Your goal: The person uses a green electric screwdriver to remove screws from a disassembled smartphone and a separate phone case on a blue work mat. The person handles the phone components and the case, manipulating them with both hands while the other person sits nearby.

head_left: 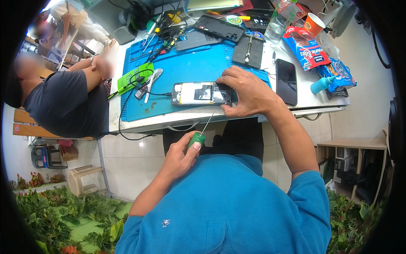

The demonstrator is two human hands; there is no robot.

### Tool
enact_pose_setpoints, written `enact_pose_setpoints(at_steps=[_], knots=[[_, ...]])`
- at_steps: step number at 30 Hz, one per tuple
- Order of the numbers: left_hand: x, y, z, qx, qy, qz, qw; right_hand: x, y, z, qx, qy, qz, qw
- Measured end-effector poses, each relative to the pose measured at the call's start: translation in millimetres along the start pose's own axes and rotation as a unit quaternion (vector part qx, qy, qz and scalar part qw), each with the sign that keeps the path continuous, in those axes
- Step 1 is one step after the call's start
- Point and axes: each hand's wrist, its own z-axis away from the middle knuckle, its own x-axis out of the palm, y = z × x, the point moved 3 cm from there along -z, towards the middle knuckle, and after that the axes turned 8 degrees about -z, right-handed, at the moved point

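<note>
My left hand [182, 154] grips a green-handled tool [196, 139] below the table's front edge, its thin metal shaft reaching up toward the phone's lower edge. An opened phone [192, 92] lies on a blue repair mat [148, 110], its internals exposed and a black cable plugged into its left end. My right hand [245, 91] grips that phone's right end, fingertips on the upper edge and thumb at the lower corner. Left of the phone lie a bright green device [132, 81] and a pale flat tool [154, 80].
A dark phone [286, 81] lies right of the mat, near a teal squeeze bottle [319, 85], snack packs [304, 48], a cup [314, 24] and a clear bottle [277, 21]. Tools and phone parts crowd the back. A seated person [63, 101] is close on the left.
</note>
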Motion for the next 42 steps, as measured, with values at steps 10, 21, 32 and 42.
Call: enact_pose_setpoints(at_steps=[10, 21, 32, 42], knots=[[3.9, 0.3, -2.2, -0.002, -0.009, -0.002, 1.0, 0.3, 0.5, 0.2, -0.001, -0.002, -0.005, 1.0], [-24.2, -14.8, 20.1, -0.04, 0.054, 0.04, 0.997, 0.2, 0.2, 0.6, -0.001, 0.0, -0.008, 1.0], [-20.2, -10.4, 25.5, -0.048, 0.042, 0.035, 0.997, -1.7, -1.3, 0.0, 0.006, -0.005, -0.002, 1.0], [-15.0, -3.6, 20.9, -0.039, 0.039, 0.015, 0.998, 0.5, -0.6, 2.3, 0.001, 0.001, -0.005, 1.0]])
